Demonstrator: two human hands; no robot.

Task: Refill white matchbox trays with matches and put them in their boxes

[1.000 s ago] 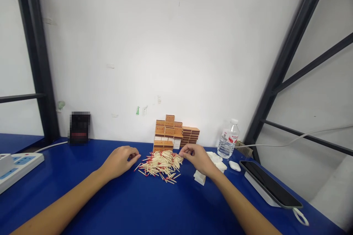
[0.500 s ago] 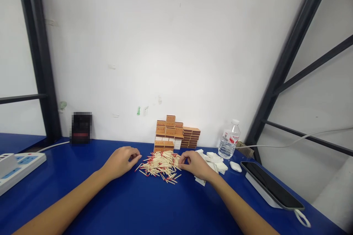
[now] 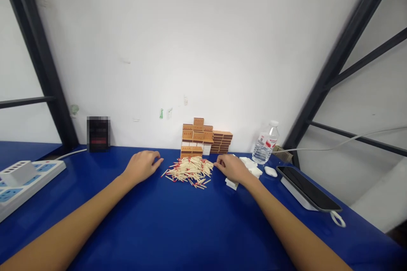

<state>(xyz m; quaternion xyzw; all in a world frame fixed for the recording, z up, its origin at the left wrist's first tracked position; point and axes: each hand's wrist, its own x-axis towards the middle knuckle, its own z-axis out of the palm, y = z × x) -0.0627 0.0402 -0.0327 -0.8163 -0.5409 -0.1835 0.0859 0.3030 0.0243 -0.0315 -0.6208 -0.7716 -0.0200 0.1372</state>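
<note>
My feed bright and even, faint sheen on the glossy blue tabletop (image 3: 178, 228), edges beyond it bowed, slightly blurred.

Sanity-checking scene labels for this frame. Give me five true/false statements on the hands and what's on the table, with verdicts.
1. The pile of matches lies between the left hand and the right hand. True.
2. A bottle lies on its side left of the matches. False: the water bottle stands upright, to the right of the pile.
3. The stacked matchboxes stand against the wall behind the pile. True.
4. A phone lies next to the left hand. False: the phone is at the far right; the power strip is at the left.
5. White trays lie beside the right hand. True.
</note>
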